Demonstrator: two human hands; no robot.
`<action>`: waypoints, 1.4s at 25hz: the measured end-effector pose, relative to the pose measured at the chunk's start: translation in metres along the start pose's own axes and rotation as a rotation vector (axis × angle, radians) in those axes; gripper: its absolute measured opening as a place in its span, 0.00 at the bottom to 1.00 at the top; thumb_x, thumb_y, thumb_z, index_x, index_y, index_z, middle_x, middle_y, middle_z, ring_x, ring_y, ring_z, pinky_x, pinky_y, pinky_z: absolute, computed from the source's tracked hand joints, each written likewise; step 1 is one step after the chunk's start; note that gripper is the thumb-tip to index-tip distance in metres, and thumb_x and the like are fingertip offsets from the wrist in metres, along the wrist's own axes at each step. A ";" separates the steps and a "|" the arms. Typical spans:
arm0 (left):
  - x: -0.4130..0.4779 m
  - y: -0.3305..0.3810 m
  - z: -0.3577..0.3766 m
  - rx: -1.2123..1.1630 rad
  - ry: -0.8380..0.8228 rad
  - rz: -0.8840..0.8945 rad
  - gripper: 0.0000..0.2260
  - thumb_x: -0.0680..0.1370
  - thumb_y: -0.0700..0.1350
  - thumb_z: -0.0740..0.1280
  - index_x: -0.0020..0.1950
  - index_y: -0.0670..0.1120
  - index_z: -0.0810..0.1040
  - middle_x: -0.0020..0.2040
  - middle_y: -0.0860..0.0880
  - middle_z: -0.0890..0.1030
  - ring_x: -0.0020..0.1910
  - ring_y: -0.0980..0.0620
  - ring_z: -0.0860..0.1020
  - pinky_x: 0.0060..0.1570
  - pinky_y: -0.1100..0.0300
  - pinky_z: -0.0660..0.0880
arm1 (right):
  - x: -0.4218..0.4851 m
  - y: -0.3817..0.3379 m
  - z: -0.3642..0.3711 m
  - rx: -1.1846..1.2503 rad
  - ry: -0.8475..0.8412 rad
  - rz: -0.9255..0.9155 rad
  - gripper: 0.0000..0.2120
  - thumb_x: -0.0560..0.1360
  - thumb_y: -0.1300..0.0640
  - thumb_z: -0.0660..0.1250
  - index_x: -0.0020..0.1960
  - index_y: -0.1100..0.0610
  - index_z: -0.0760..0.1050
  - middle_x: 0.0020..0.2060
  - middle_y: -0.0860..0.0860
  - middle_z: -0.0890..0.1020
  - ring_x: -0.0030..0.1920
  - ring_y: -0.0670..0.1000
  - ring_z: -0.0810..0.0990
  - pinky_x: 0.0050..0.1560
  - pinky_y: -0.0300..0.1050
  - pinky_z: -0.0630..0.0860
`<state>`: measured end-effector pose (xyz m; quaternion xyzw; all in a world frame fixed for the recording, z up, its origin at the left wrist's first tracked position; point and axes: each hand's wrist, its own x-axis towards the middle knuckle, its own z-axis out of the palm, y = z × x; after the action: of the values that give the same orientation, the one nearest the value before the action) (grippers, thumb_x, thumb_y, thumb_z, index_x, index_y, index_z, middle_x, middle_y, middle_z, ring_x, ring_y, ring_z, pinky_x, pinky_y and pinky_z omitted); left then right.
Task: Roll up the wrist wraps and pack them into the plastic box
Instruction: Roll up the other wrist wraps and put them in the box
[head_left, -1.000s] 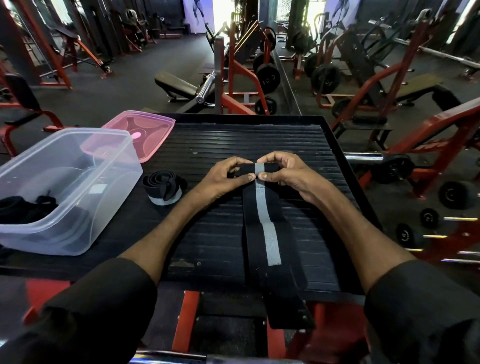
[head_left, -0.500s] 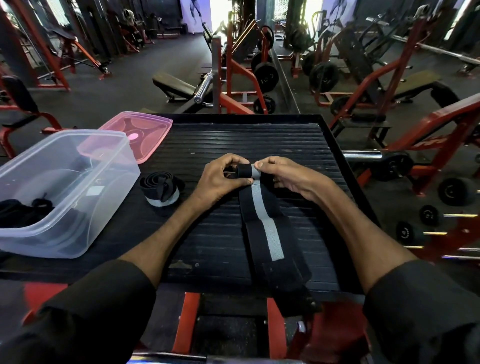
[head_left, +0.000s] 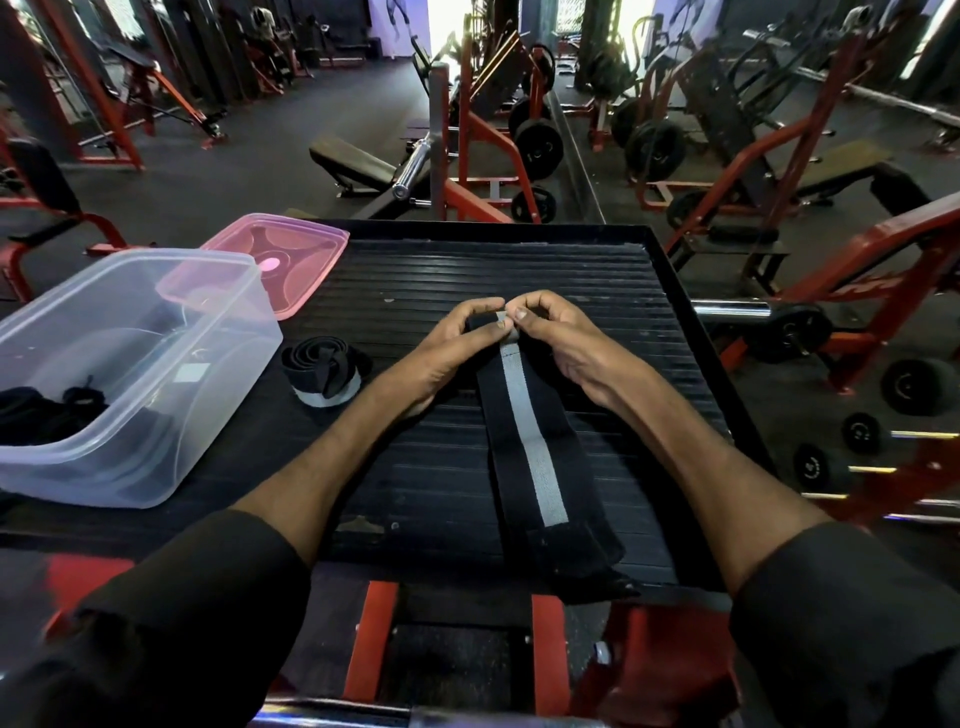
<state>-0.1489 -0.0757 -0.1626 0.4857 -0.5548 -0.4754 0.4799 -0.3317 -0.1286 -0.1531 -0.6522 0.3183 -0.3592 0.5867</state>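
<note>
Head view. A black ribbed platform (head_left: 467, 270) serves as the work surface. At its centre lies a black wrist wrap (head_left: 524, 457) with a grey centre stripe, running lengthwise from the middle of the platform to its near edge, where the tail overhangs. The far end of the wrap is turned into a small roll. The left hand (head_left: 441, 358) and right hand (head_left: 566, 343) both rest on the platform with fingers curled, each pinching this roll between thumb and fingertips, their fingertips almost meeting over the stripe. A second rolled wrap (head_left: 324, 371) lies on the platform's left part. The clear plastic box (head_left: 218, 384) stands open at the platform's left edge and holds dark wraps (head_left: 41, 415). A pink lid (head_left: 291, 260) rests on the platform's far left corner.
</note>
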 end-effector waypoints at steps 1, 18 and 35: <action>0.002 0.001 -0.004 0.088 0.018 0.025 0.17 0.79 0.50 0.70 0.66 0.48 0.77 0.64 0.51 0.79 0.63 0.58 0.78 0.62 0.62 0.73 | -0.001 -0.001 -0.001 0.000 0.007 -0.021 0.07 0.81 0.56 0.68 0.56 0.57 0.77 0.47 0.46 0.83 0.49 0.41 0.82 0.52 0.35 0.76; -0.002 -0.008 -0.015 0.538 -0.061 0.145 0.16 0.73 0.50 0.77 0.59 0.49 0.83 0.55 0.54 0.85 0.56 0.58 0.82 0.62 0.58 0.76 | -0.004 0.000 -0.018 -0.100 -0.045 0.058 0.15 0.68 0.76 0.73 0.49 0.60 0.83 0.45 0.51 0.86 0.47 0.48 0.84 0.50 0.39 0.81; 0.000 -0.006 -0.014 0.450 0.001 0.214 0.19 0.73 0.44 0.77 0.63 0.46 0.79 0.60 0.51 0.82 0.60 0.55 0.80 0.63 0.60 0.73 | -0.004 -0.004 -0.024 -0.045 -0.033 0.171 0.13 0.75 0.57 0.75 0.59 0.53 0.80 0.42 0.45 0.85 0.45 0.46 0.81 0.49 0.45 0.74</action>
<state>-0.1347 -0.0767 -0.1671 0.5189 -0.6949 -0.2860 0.4075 -0.3539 -0.1371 -0.1486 -0.6417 0.3710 -0.2898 0.6055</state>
